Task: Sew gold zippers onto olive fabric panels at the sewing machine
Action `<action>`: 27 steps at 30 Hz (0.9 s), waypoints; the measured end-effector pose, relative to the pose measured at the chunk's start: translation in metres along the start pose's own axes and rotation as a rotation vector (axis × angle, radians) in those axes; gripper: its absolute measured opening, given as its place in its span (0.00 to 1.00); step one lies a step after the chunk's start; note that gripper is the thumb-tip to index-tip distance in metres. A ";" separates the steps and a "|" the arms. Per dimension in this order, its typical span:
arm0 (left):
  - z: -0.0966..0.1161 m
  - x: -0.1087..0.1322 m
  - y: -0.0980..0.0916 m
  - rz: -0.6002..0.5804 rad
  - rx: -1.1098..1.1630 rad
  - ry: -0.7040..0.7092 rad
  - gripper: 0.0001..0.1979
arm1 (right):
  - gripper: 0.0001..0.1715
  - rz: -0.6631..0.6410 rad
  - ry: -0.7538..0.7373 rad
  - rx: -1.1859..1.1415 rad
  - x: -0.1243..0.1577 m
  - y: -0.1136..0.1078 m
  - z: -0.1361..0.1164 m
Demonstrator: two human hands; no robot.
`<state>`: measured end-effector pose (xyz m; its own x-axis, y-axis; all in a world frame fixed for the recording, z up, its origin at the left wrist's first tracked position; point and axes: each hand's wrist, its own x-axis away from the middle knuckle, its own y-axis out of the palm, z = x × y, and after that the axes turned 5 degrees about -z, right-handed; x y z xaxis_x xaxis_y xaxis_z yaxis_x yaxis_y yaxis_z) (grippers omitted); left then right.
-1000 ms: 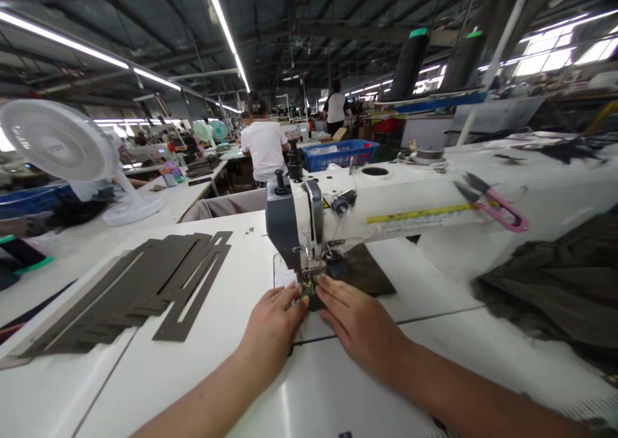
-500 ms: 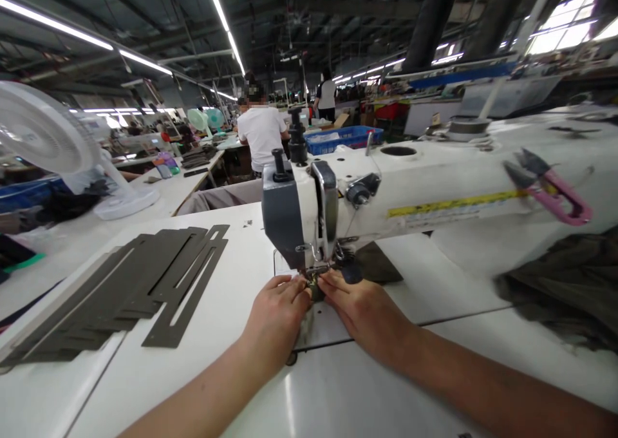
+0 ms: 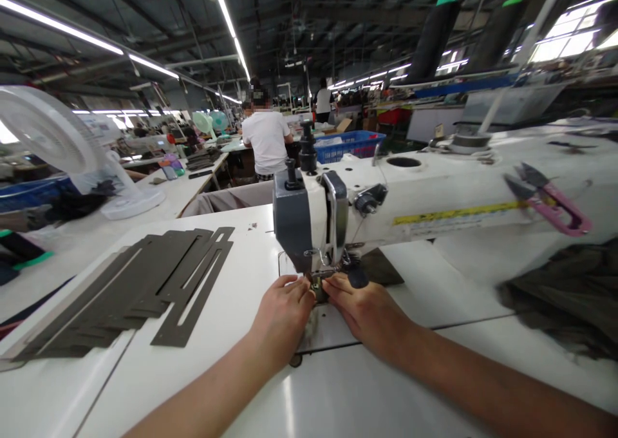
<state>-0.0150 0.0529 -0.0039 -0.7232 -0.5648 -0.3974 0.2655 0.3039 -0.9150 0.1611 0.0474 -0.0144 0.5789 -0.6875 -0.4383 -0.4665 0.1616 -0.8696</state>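
A white sewing machine [image 3: 357, 206] with a dark grey head cover stands in the middle. Under its needle area lies a small dark olive piece [image 3: 321, 291]. My left hand [image 3: 286, 309] pinches the left side of this piece, fingers bent together. On the right side my right hand [image 3: 364, 304] presses its closed fingers on the same piece. Both hands are close together just in front of the presser foot. A flat dark fabric part [image 3: 381, 267] rests behind my right hand. The exact edges of the held piece are hidden by my fingers.
Flat grey-olive cut pieces [image 3: 145, 277] overlap on the table at left. Behind them stands a white fan [image 3: 53, 135]. Pink-handled snips [image 3: 562, 209] rest on the machine arm. Dark fabric [image 3: 570, 290] lies at right. A person in white [image 3: 265, 138] is beyond the machine, near a blue crate [image 3: 347, 145].
The view has shifted slightly, so the machine, hands and cut pieces appear a little further right. Both hands keep nearly the same place at the needle area.
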 end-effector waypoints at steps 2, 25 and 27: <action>-0.001 0.000 0.000 -0.001 -0.007 -0.005 0.09 | 0.15 -0.009 0.009 0.008 0.000 0.000 0.000; 0.036 0.016 -0.029 0.000 0.146 0.037 0.14 | 0.09 -0.139 0.334 0.365 0.037 -0.029 -0.019; 0.050 0.016 -0.032 -0.069 0.182 0.144 0.17 | 0.10 -0.140 0.307 0.149 0.057 -0.029 -0.044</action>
<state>-0.0035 -0.0040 0.0150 -0.8236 -0.4601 -0.3317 0.3135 0.1181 -0.9422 0.1780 -0.0278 -0.0042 0.3918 -0.8873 -0.2433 -0.2807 0.1366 -0.9500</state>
